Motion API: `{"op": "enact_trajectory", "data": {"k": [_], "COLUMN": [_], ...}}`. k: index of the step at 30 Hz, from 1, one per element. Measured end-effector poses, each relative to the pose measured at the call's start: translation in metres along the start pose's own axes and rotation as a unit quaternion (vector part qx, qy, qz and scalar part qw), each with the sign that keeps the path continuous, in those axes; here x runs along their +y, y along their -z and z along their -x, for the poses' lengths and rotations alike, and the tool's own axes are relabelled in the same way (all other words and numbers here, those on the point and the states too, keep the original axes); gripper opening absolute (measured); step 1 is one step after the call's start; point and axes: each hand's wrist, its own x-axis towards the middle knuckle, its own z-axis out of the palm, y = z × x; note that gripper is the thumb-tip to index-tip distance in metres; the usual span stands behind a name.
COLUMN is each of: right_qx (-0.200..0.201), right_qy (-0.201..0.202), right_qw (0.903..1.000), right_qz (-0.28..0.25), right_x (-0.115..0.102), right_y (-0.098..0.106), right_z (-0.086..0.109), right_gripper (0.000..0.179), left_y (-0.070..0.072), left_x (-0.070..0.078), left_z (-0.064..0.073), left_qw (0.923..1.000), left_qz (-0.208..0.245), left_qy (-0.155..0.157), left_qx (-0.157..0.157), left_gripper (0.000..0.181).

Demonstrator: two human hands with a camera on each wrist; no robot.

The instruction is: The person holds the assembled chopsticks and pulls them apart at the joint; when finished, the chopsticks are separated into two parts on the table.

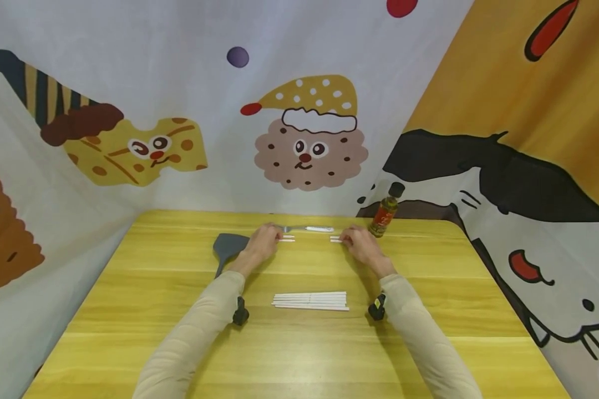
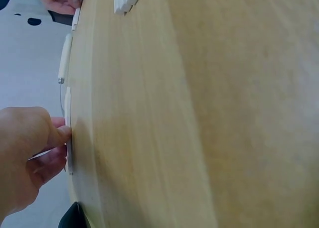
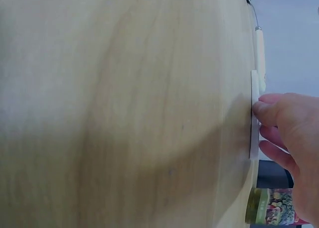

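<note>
My left hand is at the back of the table, its thumb and fingers pinching a slim white stick. Two white stick ends poke out from it to the right in the head view. Across a gap, my right hand pinches another white stick, lying along the tabletop, with two ends pointing left. Just behind both hands lies a fork with a white handle. Nearer the front, several longer white sticks lie side by side in a row.
A dark grey spatula lies beside my left hand, its handle partly hidden by the forearm. Behind my right hand stands a bottle with a black cap and red label. A printed curtain hangs along the wooden table's back edge.
</note>
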Motion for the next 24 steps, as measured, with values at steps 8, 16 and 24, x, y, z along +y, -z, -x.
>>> {"op": "enact_trajectory", "data": {"k": [8, 16, 24], "right_qx": [0.008, 0.050, 0.045], "right_qy": [0.000, 0.068, 0.109], "right_qw": [0.9999, 0.9955, 0.9913], "right_qz": [-0.011, -0.043, -0.058], "right_x": [-0.009, -0.030, -0.056], "right_y": [0.003, 0.010, 0.020], "right_z": [0.003, 0.010, 0.025], "right_gripper": [0.009, 0.011, 0.016], "left_y": [0.001, 0.015, 0.027], "left_x": [-0.003, -0.006, 0.000], "left_z": [0.003, 0.010, 0.018], "left_qw": [1.0000, 0.9998, 0.9974], "left_qz": [0.000, 0.000, -0.009], "left_qy": [0.001, -0.017, -0.071], "left_qx": [-0.007, -0.012, 0.011], "left_gripper": [0.022, 0.024, 0.019]}}
